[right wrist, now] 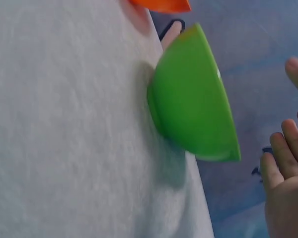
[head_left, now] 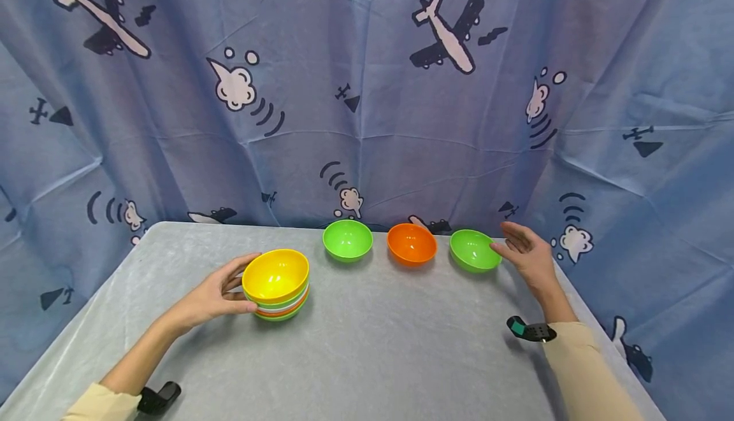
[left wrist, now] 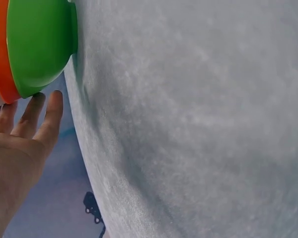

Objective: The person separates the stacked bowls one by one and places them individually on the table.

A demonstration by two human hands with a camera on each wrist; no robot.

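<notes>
Bowl stack [head_left: 278,292], yellow uppermost: worktop [head_left: 373,351], left side; left hand [head_left: 215,293] against it, fingers spread wide. Green bowl [head_left: 473,253]: rear right; right hand [head_left: 530,260] just beside, fingers wide. Orange bowl [head_left: 411,246], second green bowl [head_left: 347,242]: between.

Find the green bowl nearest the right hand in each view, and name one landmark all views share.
Head: the green bowl, right of centre, beside the right hand.
Left wrist: not there; the green seen belongs to the bowl stack.
Right wrist: upper middle, left of the fingers.
Shared landmark: the grey table.
</notes>
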